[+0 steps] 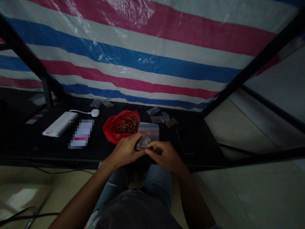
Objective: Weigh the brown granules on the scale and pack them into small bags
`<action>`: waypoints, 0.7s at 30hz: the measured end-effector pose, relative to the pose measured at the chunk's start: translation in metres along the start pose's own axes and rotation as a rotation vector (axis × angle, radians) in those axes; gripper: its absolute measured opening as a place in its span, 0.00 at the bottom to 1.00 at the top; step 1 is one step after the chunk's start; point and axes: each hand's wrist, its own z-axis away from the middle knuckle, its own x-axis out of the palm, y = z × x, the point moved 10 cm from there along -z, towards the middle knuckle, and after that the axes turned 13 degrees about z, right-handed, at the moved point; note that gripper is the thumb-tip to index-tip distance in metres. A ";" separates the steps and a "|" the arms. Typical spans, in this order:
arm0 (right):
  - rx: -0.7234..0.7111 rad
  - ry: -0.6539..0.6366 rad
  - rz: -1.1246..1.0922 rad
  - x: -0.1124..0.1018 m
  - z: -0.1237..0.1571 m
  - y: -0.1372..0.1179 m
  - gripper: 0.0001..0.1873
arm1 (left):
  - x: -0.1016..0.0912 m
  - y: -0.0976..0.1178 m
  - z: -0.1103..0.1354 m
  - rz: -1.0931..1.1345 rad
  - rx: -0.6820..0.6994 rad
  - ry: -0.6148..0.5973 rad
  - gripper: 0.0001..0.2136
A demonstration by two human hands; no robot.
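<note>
My left hand [126, 150] is closed around a small clear plastic bag [143, 143], held above the front of the black table. The fingertips of my right hand [168, 156] pinch the right edge of the same bag. Small brown bits [157, 149] show at the curled fingers of my right hand; how they are held is partly hidden. Just beyond my left hand lies an open red plastic bag [109, 128] with a heap of small brown and tan pieces [127, 126] inside. A flat, shiny pale plate-like object [152, 128] sits behind the clear bag, partly covered by my hands.
Several small clear bags [157, 119] lie at the back right, one with reddish-brown contents [171, 122]. A dark flat device [184, 141] is at the right. On the left are a white power strip [60, 124], a white round plug [95, 113] and a blurred-out phone-shaped item [82, 133].
</note>
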 end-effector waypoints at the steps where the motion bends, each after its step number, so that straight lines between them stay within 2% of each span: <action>1: 0.000 -0.002 -0.025 0.002 -0.002 0.000 0.09 | 0.000 0.001 0.000 0.005 0.000 -0.012 0.20; 4: -0.008 0.013 -0.092 0.005 -0.007 0.000 0.10 | -0.007 0.002 0.000 0.007 -0.004 -0.041 0.20; 7: -0.004 0.086 -0.116 -0.001 -0.010 0.007 0.13 | -0.033 0.001 -0.008 -0.087 0.008 -0.035 0.23; 9: 0.026 0.140 -0.137 -0.010 -0.008 0.015 0.14 | -0.057 -0.005 -0.020 -0.219 0.006 -0.049 0.25; 11: 0.058 0.175 -0.164 -0.017 -0.004 0.024 0.14 | -0.085 -0.019 -0.037 -0.428 -0.052 -0.044 0.27; 14: 0.090 0.194 -0.180 -0.024 0.003 0.036 0.14 | -0.107 -0.043 -0.063 -0.688 -0.144 -0.192 0.27; 18: 0.117 0.188 -0.156 -0.025 0.010 0.047 0.14 | -0.104 -0.050 -0.083 -0.867 -0.167 -0.389 0.24; 21: 0.121 0.192 -0.120 -0.026 0.013 0.050 0.14 | -0.099 -0.036 -0.085 -0.988 -0.155 -0.425 0.17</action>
